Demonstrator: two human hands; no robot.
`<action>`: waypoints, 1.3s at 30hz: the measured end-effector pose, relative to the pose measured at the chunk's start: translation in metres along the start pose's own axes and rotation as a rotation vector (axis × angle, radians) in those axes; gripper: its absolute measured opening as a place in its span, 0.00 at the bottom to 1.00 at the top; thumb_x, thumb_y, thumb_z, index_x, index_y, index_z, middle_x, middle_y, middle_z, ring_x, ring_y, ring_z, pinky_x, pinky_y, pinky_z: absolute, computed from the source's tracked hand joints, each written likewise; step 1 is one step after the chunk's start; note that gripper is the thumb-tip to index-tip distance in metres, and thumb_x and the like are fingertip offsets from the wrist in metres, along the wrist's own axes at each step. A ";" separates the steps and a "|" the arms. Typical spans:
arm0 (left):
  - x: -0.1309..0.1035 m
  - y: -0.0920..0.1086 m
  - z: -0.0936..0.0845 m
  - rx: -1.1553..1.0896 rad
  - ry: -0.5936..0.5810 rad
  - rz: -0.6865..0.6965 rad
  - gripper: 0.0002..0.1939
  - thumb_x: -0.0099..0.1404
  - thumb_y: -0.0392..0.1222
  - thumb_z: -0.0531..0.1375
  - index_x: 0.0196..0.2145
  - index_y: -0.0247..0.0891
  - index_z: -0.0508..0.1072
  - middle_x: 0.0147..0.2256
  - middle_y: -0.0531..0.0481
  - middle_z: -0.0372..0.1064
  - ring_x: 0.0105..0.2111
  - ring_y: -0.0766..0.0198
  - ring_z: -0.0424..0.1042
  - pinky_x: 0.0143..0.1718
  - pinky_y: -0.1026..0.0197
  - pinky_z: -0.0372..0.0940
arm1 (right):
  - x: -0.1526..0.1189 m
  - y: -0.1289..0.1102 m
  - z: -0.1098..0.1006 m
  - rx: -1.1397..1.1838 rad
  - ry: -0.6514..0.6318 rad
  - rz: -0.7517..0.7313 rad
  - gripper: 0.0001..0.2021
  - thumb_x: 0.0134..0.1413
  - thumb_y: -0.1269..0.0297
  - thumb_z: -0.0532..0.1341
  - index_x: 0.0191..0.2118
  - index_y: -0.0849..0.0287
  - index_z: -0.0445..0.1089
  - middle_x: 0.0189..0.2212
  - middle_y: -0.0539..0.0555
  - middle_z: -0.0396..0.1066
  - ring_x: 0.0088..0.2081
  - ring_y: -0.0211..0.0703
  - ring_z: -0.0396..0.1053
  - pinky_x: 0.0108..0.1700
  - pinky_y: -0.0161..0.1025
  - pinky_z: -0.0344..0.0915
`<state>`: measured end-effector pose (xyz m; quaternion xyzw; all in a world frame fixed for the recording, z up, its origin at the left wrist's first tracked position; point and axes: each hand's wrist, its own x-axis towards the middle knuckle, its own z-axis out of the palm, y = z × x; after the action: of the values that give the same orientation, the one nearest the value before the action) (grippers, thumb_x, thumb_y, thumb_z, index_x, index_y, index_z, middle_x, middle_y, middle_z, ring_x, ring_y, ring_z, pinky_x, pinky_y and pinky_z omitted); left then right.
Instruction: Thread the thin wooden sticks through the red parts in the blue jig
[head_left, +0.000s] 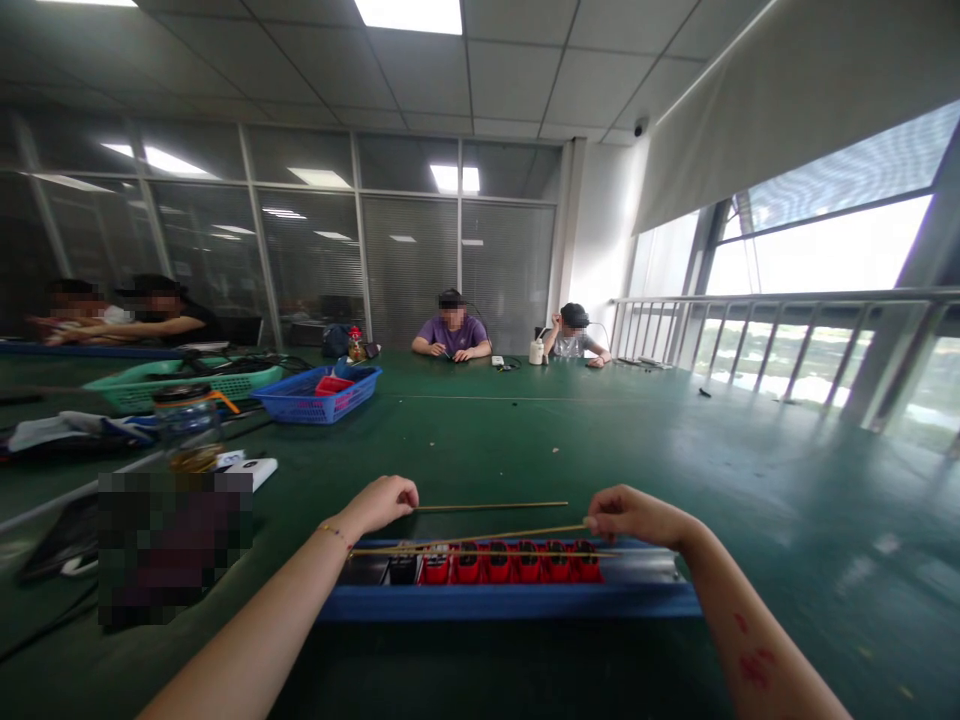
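Note:
My left hand [386,502] is closed in a pinch at the left end of a thin yellowish stick [495,506], which points right above the table. My right hand [634,513] pinches the right end of a second thin stick [517,534], slanting down to the left over a blue tray [510,602]. A third thin stick [547,554] runs lengthwise across the tray. Inside the tray stand several red holders [498,568] with dark contents in a row, and a black one [403,570] at their left end.
On the left are a blue basket [319,405] with red pieces, a green basket [124,390], a glass jar [187,430] and a white device [255,470]. Several people sit around the green table [480,440]. A railing [787,330] lines the windows on the right.

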<state>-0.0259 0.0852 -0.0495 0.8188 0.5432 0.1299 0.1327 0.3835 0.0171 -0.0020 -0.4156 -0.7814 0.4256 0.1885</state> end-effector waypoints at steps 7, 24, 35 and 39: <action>0.000 -0.003 0.003 0.003 -0.003 0.010 0.09 0.53 0.40 0.54 0.31 0.40 0.72 0.32 0.53 0.71 0.32 0.65 0.68 0.33 0.67 0.60 | 0.003 0.021 -0.013 0.008 0.437 -0.035 0.20 0.50 0.49 0.52 0.26 0.63 0.65 0.14 0.44 0.52 0.17 0.30 0.50 0.21 0.30 0.51; -0.006 0.010 0.001 0.006 0.010 0.007 0.23 0.57 0.59 0.46 0.28 0.39 0.71 0.30 0.50 0.70 0.29 0.64 0.67 0.30 0.66 0.56 | 0.029 0.051 -0.007 -0.333 0.388 0.130 0.22 0.46 0.44 0.52 0.24 0.61 0.67 0.15 0.49 0.66 0.17 0.35 0.61 0.21 0.31 0.57; -0.006 0.004 0.002 0.062 0.013 0.011 0.11 0.54 0.48 0.54 0.30 0.40 0.71 0.31 0.52 0.69 0.31 0.66 0.67 0.31 0.67 0.58 | 0.063 0.030 0.007 -0.902 0.287 0.097 0.12 0.41 0.52 0.60 0.26 0.56 0.70 0.33 0.52 0.71 0.36 0.45 0.67 0.33 0.34 0.58; -0.007 0.008 0.000 0.089 0.026 0.022 0.09 0.55 0.45 0.54 0.30 0.41 0.71 0.31 0.52 0.69 0.31 0.65 0.67 0.32 0.67 0.58 | 0.068 0.032 0.015 -0.915 0.281 0.111 0.07 0.45 0.59 0.58 0.28 0.56 0.70 0.32 0.52 0.71 0.35 0.45 0.67 0.33 0.35 0.58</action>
<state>-0.0221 0.0756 -0.0477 0.8279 0.5413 0.1179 0.0875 0.3498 0.0740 -0.0410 -0.5505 -0.8321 -0.0128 0.0672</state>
